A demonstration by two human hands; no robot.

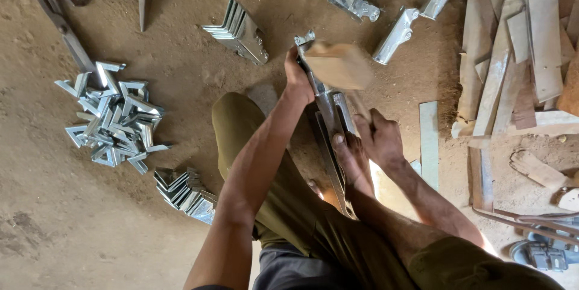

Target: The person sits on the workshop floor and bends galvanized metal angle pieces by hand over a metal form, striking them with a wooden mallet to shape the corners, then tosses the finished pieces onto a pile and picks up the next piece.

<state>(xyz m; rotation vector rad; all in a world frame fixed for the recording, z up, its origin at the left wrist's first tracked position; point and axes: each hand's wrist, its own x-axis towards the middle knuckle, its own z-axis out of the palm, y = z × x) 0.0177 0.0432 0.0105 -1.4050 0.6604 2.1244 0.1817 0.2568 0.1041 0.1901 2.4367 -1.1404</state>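
Note:
My left hand point(298, 77) is shut on the upper end of a long shiny metal piece point(329, 106) that stands on the dirt between my legs. My right hand point(381, 139) is shut on the handle of a wooden mallet. The mallet's block head point(339, 64) is blurred, just above the metal piece's top end and right beside my left hand. My bare foot point(351, 160) presses on the lower part of the metal piece.
A loose heap of bent metal brackets point(114, 118) lies at the left. Stacked brackets sit near my knee point(186, 192) and ahead point(239, 31). Formed metal parts point(395, 35) lie at the top. Wooden planks point(512, 54) are piled at the right.

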